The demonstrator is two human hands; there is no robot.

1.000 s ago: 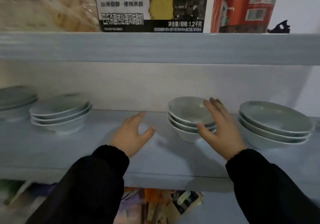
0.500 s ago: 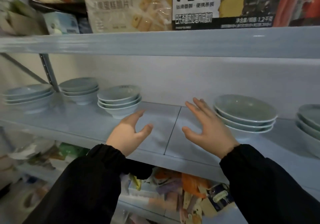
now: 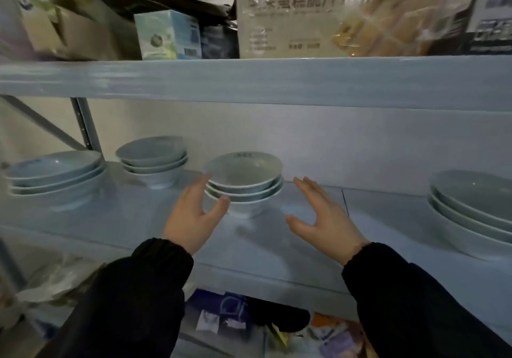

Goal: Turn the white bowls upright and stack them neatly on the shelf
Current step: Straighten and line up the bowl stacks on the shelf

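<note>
Hands shifted leftward along shelf [image 3: 388, 235]. Left hand [image 3: 194, 216], right hand [image 3: 327, 219]: released, empty, flanking upright three-bowl stack [image 3: 243, 180]. Likely straightening next.

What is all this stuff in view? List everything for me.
middle shelf: one, blue-grey, under all bowls
centre bowl stack: three, white, upright, mid-shelf
back-left bowl stack: three, white, further back
left wide-bowl stack: three, white, far left
right wide-bowl stack: three, white, far right
snack bag: one, clear-beige, upper shelf
box: one, blue-white, left of bag
packets: several, mixed, below middle shelf
left hand: one, open, black-sleeved, beside centre stack
right hand: one, open, black-sleeved, apart from stack
</note>
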